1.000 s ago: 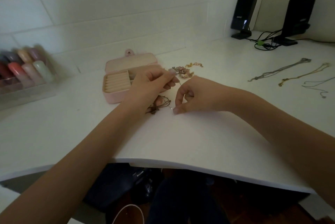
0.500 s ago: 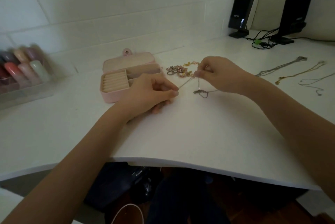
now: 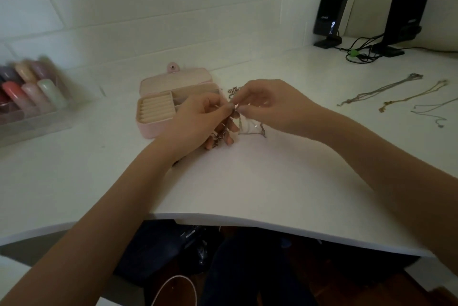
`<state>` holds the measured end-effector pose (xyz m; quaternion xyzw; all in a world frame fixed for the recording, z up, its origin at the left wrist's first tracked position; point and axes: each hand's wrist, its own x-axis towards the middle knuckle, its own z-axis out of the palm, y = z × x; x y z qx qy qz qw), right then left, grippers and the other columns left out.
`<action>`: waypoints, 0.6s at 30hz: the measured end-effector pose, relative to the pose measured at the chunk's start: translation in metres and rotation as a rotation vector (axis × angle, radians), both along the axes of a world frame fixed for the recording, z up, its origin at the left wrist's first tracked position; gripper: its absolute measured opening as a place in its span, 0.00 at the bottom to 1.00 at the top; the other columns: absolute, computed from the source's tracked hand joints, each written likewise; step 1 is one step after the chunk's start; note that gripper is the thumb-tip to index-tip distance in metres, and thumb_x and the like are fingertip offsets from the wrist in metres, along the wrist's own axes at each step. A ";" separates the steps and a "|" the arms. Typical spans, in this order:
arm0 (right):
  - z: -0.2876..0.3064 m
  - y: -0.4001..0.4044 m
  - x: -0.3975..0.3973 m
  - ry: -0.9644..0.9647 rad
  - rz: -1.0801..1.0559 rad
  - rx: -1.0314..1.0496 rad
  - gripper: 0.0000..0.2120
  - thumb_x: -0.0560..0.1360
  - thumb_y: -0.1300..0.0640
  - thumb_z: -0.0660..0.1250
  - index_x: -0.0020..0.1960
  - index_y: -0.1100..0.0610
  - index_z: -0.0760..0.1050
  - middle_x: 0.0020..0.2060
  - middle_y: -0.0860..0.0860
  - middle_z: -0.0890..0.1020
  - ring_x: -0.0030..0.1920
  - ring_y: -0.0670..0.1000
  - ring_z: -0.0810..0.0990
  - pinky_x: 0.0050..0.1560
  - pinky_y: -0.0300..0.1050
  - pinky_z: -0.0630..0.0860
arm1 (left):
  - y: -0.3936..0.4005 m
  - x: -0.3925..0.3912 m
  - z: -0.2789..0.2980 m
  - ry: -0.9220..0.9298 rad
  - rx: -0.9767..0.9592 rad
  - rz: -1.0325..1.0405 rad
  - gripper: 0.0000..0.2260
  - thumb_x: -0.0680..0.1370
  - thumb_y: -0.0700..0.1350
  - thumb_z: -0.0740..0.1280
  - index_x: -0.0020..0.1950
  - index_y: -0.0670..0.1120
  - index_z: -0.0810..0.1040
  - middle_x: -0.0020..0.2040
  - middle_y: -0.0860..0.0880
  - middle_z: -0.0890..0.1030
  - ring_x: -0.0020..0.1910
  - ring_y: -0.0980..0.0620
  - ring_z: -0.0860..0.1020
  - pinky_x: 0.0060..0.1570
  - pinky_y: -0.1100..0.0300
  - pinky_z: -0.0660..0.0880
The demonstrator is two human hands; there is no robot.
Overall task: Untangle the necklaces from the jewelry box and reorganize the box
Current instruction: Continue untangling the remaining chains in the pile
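A pink jewelry box (image 3: 158, 110) lies open on the white desk, its cream ring rolls showing. Just right of it my left hand (image 3: 198, 120) and my right hand (image 3: 270, 105) meet fingertip to fingertip, both pinching a thin tangled necklace chain (image 3: 250, 130) whose loops hang down onto the desk between them. A darker bunch of chain (image 3: 219, 138) sits under my left fingers. A small heap of jewelry (image 3: 233, 90) peeks out behind my hands. Three separated necklaces (image 3: 381, 89) lie stretched out at the right.
A clear organiser with pastel bottles (image 3: 32, 97) stands at the far left. Two black speakers (image 3: 330, 11) with cables stand at the back right. The desk's curved front edge (image 3: 247, 221) runs just below my forearms.
My right hand, which had pulled the chain up and to the right, has come back to my left hand. The fingertips now meet over the chain. The camera has shifted slightly.
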<state>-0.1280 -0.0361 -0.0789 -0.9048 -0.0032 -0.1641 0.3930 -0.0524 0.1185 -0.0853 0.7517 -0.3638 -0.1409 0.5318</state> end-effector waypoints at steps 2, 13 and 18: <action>-0.004 0.006 0.002 -0.026 -0.009 0.107 0.03 0.73 0.60 0.71 0.47 0.58 0.80 0.39 0.50 0.84 0.41 0.46 0.83 0.49 0.41 0.78 | 0.000 0.001 -0.001 -0.028 0.013 -0.013 0.10 0.80 0.44 0.63 0.45 0.37 0.76 0.30 0.49 0.81 0.23 0.54 0.76 0.18 0.65 0.64; 0.002 0.007 0.000 0.148 -0.024 0.593 0.04 0.78 0.61 0.64 0.45 0.58 0.75 0.37 0.51 0.82 0.38 0.47 0.81 0.51 0.44 0.79 | -0.002 0.007 -0.003 -0.069 0.021 0.024 0.08 0.77 0.44 0.67 0.38 0.47 0.74 0.23 0.54 0.75 0.23 0.58 0.67 0.23 0.68 0.63; 0.003 0.005 0.000 0.120 0.036 0.976 0.06 0.81 0.63 0.59 0.45 0.60 0.71 0.33 0.53 0.76 0.31 0.48 0.78 0.46 0.44 0.81 | -0.001 0.009 -0.003 -0.126 -0.001 0.100 0.11 0.76 0.37 0.64 0.34 0.47 0.71 0.20 0.56 0.70 0.19 0.61 0.64 0.21 0.71 0.60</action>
